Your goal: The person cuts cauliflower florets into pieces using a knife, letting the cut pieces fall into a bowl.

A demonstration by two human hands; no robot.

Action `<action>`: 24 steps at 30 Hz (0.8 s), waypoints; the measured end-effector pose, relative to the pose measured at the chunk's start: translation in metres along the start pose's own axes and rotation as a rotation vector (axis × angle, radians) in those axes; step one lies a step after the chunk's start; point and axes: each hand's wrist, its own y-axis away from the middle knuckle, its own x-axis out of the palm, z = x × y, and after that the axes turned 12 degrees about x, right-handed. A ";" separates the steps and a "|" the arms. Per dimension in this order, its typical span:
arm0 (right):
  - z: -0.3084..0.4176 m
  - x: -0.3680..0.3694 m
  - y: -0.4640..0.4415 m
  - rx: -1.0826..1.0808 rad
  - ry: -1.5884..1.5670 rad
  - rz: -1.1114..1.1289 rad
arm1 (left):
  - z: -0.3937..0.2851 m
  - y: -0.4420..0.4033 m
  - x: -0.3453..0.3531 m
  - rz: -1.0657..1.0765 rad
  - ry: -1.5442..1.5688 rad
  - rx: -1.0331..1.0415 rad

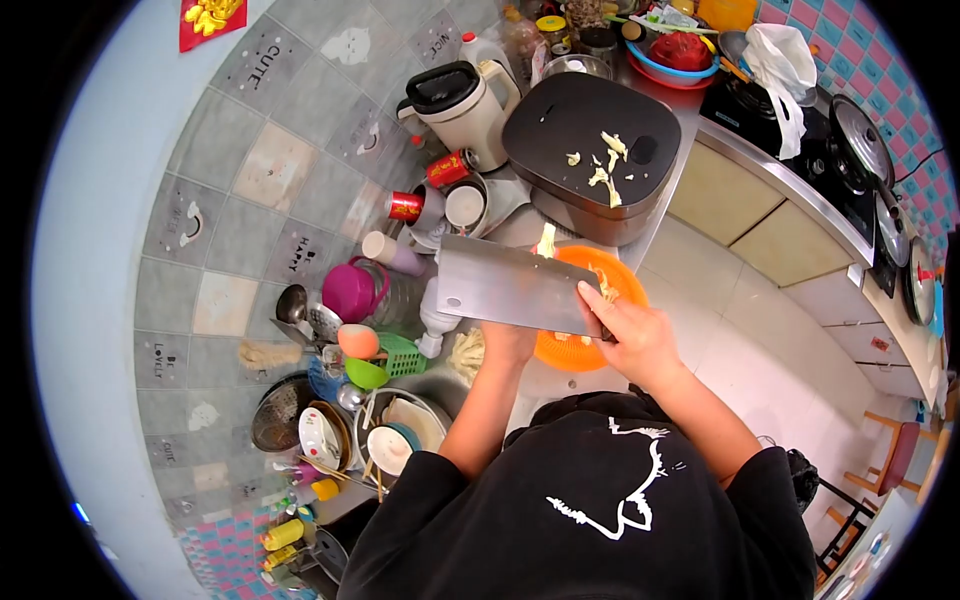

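**Wide steel cleaver (pixel 520 285) above an orange plastic basket (pixel 640 290)**

A tiled wall (pixel 212 235) rises along the left, its matte grey and beige squares printed with small cartoons and words such as "CUTE" and "BE HAPPY". Beside it stands a boxy container (pixel 555 130) with a smooth, dark, round-cornered lid. Near its far corner is a cream, jug-shaped appliance (pixel 485 130) with a glossy black top and a looped handle.

The basket is round, its bright rim curving out from behind the knife and the right hand (pixel 640 338); pale torn pieces lie inside. The cleaver's flat, nearly rectangular blade has a dull brushed sheen and a small round hole near its far left corner, and covers part of the basket from this view.

The right hand is wrapped around the cleaver's handle. The left hand (pixel 508 342) is tucked behind the blade, fingers hidden, so I cannot tell its grip. A bundle of pale, stringy stems (pixel 467 355) lies near its wrist. Two shiny red cans (pixel 450 167) sit by the wall. Ragged, cream-coloured shreds (pixel 614 147) are scattered on the dark lid, and one pale strip (pixel 546 240) pokes up beyond the blade's upper edge.
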 end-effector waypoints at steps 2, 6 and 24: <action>-0.006 -0.002 -0.004 -0.010 0.003 -0.009 | 0.007 -0.001 -0.004 -0.010 0.021 0.031; -0.016 -0.010 -0.012 0.004 0.083 0.032 | -0.001 -0.011 0.022 -0.044 0.155 0.001; -0.092 -0.012 -0.096 0.021 0.112 0.035 | 0.027 -0.081 0.043 -0.032 0.272 0.012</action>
